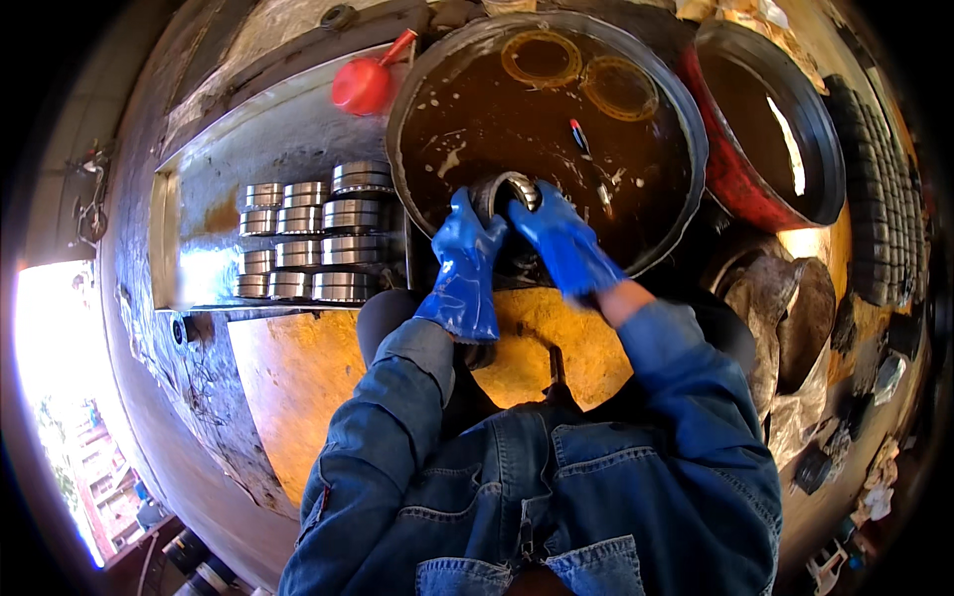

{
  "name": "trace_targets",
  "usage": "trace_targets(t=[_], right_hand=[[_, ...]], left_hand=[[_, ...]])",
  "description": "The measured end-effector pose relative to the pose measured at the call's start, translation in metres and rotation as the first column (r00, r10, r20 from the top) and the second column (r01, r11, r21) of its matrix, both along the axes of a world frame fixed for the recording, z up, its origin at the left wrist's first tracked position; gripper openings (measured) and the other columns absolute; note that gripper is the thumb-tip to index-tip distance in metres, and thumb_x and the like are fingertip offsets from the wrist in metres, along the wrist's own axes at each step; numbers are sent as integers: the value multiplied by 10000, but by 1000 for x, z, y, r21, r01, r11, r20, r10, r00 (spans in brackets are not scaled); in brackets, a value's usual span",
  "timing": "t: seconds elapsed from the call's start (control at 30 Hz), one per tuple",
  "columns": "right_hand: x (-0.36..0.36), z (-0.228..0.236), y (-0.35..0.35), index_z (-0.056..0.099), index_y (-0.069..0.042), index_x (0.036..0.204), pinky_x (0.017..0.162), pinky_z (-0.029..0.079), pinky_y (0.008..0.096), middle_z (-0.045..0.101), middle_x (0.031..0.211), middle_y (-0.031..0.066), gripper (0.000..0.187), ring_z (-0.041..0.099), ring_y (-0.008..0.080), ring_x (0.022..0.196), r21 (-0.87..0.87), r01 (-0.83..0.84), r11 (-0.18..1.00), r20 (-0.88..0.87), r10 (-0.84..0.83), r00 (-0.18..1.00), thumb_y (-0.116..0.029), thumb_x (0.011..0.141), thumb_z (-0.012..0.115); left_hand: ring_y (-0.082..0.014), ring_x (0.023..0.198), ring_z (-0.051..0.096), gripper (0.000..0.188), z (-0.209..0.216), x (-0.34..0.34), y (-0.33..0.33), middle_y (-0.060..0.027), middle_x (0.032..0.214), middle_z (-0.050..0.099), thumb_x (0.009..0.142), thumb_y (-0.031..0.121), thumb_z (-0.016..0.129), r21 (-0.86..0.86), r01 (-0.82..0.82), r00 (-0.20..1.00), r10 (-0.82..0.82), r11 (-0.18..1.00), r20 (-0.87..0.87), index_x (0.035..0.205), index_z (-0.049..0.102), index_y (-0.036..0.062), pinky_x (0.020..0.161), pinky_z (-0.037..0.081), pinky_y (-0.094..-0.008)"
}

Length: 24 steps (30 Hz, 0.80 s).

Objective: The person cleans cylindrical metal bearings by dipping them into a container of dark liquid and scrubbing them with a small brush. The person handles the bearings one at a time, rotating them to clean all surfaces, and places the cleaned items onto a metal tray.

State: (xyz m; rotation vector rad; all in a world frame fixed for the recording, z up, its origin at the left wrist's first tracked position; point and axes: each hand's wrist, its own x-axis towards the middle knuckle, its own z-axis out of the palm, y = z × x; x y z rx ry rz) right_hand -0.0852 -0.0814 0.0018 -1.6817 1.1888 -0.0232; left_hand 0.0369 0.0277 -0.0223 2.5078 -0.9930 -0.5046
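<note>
Both my hands wear blue rubber gloves. My left hand (pixel 465 253) is wrapped round the left side of a shiny metal bearing ring (pixel 487 192). My right hand (pixel 568 243) grips the same ring from the right, fingers partly hidden by the glove's bulk. The ring is held at the near edge of a wide round basin (pixel 396 129) of murky brown liquid. Two yellowish hoops (pixel 542 60) and a thin red-tipped brush-like tool (pixel 579 137) show at the liquid's surface. Several stacks of clean metal bearing rings (pixel 350 214) stand to the left.
Those stacks sit on a metal tray (pixel 214 164) with a raised rim. A red dipper (pixel 364 85) lies at its back, beside the basin. On the right stand a red drum (pixel 730 169) with dark liquid and crumpled brown sacking (pixel 765 308). Yellow board (pixel 298 372) covers ground before me.
</note>
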Motion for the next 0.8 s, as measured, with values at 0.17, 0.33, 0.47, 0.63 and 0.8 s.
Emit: trace_targets(t=[0.17, 0.33, 0.47, 0.63, 0.8], right_hand=[[33, -40, -54, 706, 24, 1116, 734, 490, 350, 695, 941, 107, 336, 602, 191, 832, 249, -218, 944, 191, 173, 966, -233, 910, 641], [9, -55, 1, 440, -56, 1532, 1131, 454, 485, 559, 1429, 322, 794, 534, 423, 1375, -93, 183, 979, -50, -188, 981, -417, 877, 706], [4, 10, 30, 391, -99, 1572, 1163, 426, 502, 530, 1473, 313, 884, 506, 446, 1396, -59, 46, 997, -285, -61, 957, -524, 864, 705], [19, -9, -42, 638, -3, 1337, 1020, 507, 404, 679, 1303, 258, 554, 669, 363, 1197, -7, -193, 981, 120, 193, 974, -349, 904, 651], [18, 12, -15, 670, 12, 1291, 999, 502, 404, 712, 1251, 226, 461, 684, 335, 1134, 229, -256, 939, 455, 129, 881, -263, 928, 603]], left_hand=[[-421, 995, 724, 759, 4, 0, -5, -261, 1097, 733, 876, 387, 700, 73, 11, 1000, -11, 997, -5, 1490, 413, 45, 891, 568, -484], [-400, 1035, 721, 760, 5, -5, -13, -264, 1133, 725, 864, 385, 714, 108, -6, 997, 14, 994, -72, 1495, 426, 74, 928, 564, -482], [-358, 1125, 713, 828, 5, 8, 3, -216, 1268, 700, 878, 460, 700, 185, -2, 996, 18, 983, -83, 1539, 360, 93, 971, 555, -482], [-380, 1119, 704, 825, 11, -1, -14, -237, 1246, 702, 863, 424, 716, 173, -4, 994, 24, 985, -111, 1541, 378, 99, 972, 549, -477], [-387, 1112, 703, 832, 13, 3, 2, -237, 1219, 711, 856, 429, 717, 143, -34, 996, 45, 989, -73, 1547, 384, 104, 982, 544, -477]])
